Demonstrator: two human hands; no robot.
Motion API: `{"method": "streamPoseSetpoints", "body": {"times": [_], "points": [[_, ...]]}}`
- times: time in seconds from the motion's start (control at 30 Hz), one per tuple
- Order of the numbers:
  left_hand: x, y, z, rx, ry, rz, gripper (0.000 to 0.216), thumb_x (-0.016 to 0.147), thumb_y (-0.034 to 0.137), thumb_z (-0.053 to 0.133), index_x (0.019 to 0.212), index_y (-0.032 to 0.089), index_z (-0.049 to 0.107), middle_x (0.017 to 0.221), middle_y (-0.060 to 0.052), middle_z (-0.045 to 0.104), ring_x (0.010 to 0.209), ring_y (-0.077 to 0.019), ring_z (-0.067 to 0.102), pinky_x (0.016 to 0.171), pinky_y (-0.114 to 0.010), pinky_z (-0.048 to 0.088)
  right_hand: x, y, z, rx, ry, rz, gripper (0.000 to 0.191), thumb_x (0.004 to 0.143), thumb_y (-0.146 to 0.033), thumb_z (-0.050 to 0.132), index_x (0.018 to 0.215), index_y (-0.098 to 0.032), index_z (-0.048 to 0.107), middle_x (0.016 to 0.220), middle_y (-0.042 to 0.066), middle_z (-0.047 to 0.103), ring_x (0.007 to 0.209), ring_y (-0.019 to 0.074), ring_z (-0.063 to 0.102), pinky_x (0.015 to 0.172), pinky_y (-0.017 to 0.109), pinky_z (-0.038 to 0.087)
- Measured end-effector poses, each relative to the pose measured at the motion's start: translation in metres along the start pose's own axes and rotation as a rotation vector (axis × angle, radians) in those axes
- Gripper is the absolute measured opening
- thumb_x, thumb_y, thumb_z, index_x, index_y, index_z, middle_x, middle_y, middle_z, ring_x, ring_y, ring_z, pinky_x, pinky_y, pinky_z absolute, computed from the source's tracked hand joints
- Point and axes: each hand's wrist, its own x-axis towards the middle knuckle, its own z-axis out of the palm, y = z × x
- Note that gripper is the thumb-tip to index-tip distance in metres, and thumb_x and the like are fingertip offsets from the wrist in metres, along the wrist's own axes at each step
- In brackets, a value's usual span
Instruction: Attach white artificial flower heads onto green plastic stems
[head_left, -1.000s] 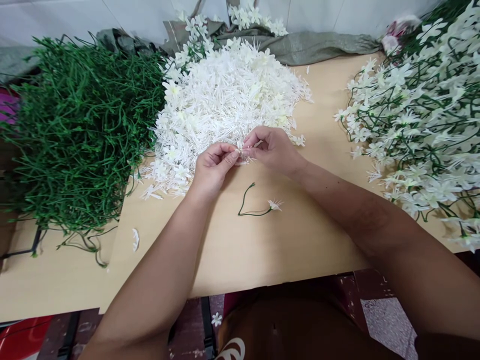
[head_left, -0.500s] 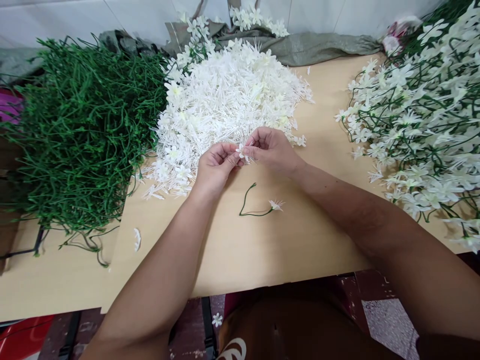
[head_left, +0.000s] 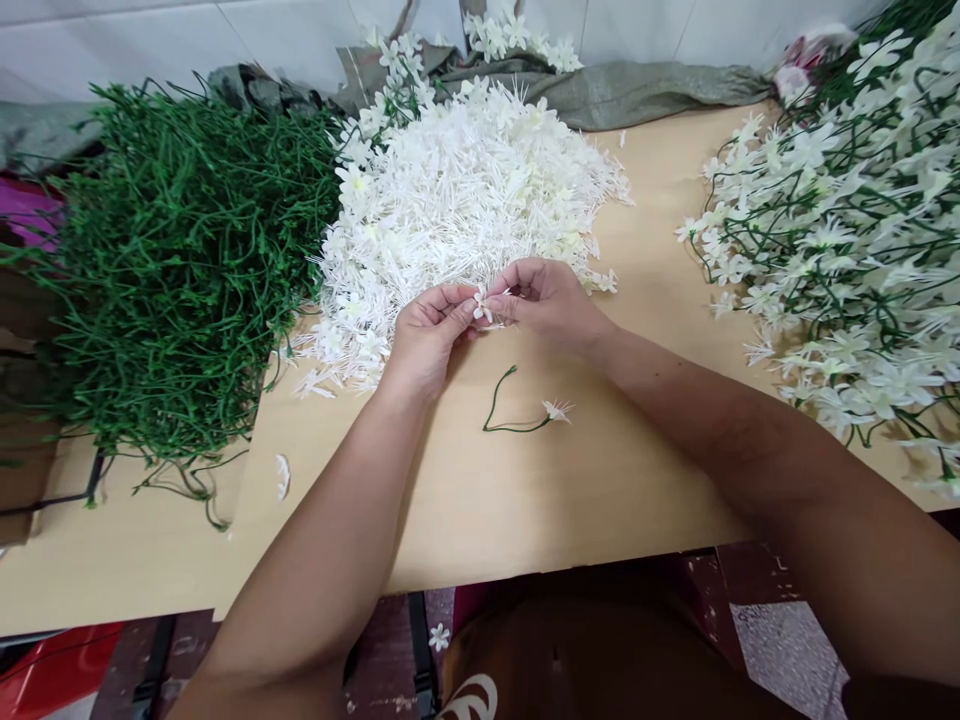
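Left hand and right hand meet fingertip to fingertip, both pinching one small white blossom at near edge of loose blossom pile. Recommend: keep grip light, petals undamaged, pieces aligned before pressing. Part-done stem lies on table just below.

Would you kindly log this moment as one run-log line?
left hand: pinching small white flower | right hand: pinching same flower | green stem: on table, near hands | white flower pile: behind hands

Pale wooden table; green stems, white blossoms, finished sprays
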Motion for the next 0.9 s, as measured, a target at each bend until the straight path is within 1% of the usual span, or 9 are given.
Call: {"method": "streamPoseSetpoints", "body": {"times": [0.1,0.23,0.33,0.43,0.57,0.67,0.77,0.9], "points": [[0.001,-0.002,-0.002,0.000,-0.004,0.001,0.036,0.056,0.037,0.093,0.073,0.019,0.068,0.064,0.001,0.068,0.057,-0.0100,0.064,0.052,-0.019,0.051,-0.001,-0.002,-0.001,-0.012,0.014,0.012,0.041,0.069,-0.050,0.081,0.078,-0.016,0.062,0.069,0.000,0.065,0.066,0.0109,0.060,0.063,0.026,0.050],[0.002,-0.003,-0.004,0.027,-0.011,-0.002,0.032,0.061,0.034,0.091,0.077,0.019,0.067,0.066,0.001,0.069,0.061,-0.0117,0.066,0.055,-0.021,0.052,-0.003,-0.002,0.001,-0.082,0.084,-0.008,0.038,0.072,-0.048,0.080,0.077,-0.017,0.060,0.073,0.000,0.064,0.070,0.0115,0.059,0.066,0.026,0.050],[0.001,-0.002,-0.002,0.047,-0.004,-0.001,0.034,0.066,0.039,0.088,0.080,0.019,0.065,0.068,0.001,0.069,0.061,-0.0120,0.067,0.055,-0.021,0.053,-0.003,-0.001,0.002,-0.139,0.136,-0.055,0.033,0.075,-0.045,0.077,0.076,-0.018,0.057,0.074,-0.001,0.060,0.073,0.0118,0.058,0.067,0.026,0.050],[-0.002,-0.001,0.000,0.076,-0.018,0.009,0.041,0.065,0.047,0.088,0.080,0.019,0.061,0.067,0.001,0.068,0.059,-0.0110,0.066,0.052,-0.020,0.051,-0.003,-0.001,0.003,-0.168,0.161,-0.092,0.027,0.078,-0.038,0.074,0.076,-0.019,0.055,0.074,-0.001,0.058,0.073,0.0116,0.057,0.068,0.026,0.051],[-0.002,-0.002,0.003,0.145,-0.024,0.023,0.046,0.060,0.049,0.089,0.074,0.019,0.058,0.060,0.002,0.066,0.054,-0.0099,0.063,0.050,-0.019,0.049,-0.004,-0.001,0.005,-0.211,0.178,-0.119,0.020,0.078,-0.029,0.072,0.074,-0.019,0.056,0.076,0.000,0.059,0.073,0.0123,0.057,0.068,0.027,0.052],[0.000,-0.005,0.003,0.175,-0.003,0.049,0.046,0.061,0.051,0.088,0.070,0.019,0.057,0.058,0.003,0.064,0.051,-0.0094,0.059,0.050,-0.020,0.047,-0.005,0.002,0.005,-0.230,0.195,-0.140,0.018,0.076,-0.026,0.073,0.073,-0.019,0.056,0.082,0.003,0.062,0.081,0.0146,0.059,0.070,0.029,0.053],[0.002,-0.009,0.001,0.219,-0.005,0.119,0.042,0.063,0.049,0.087,0.070,0.019,0.059,0.058,0.003,0.063,0.052,-0.0093,0.056,0.051,-0.021,0.045,-0.005,0.005,0.006,-0.198,0.183,-0.119,0.017,0.074,-0.025,0.073,0.073,-0.018,0.057,0.088,0.005,0.064,0.086,0.0155,0.061,0.073,0.030,0.055],[0.002,-0.012,-0.003,0.324,-0.014,0.196,0.030,0.069,0.040,0.085,0.070,0.020,0.063,0.063,0.002,0.062,0.059,-0.0112,0.057,0.060,-0.024,0.045,-0.004,0.005,0.006,-0.143,0.124,-0.050,0.018,0.075,-0.025,0.072,0.070,-0.018,0.057,0.084,0.003,0.066,0.078,0.0141,0.062,0.074,0.031,0.056]]}}
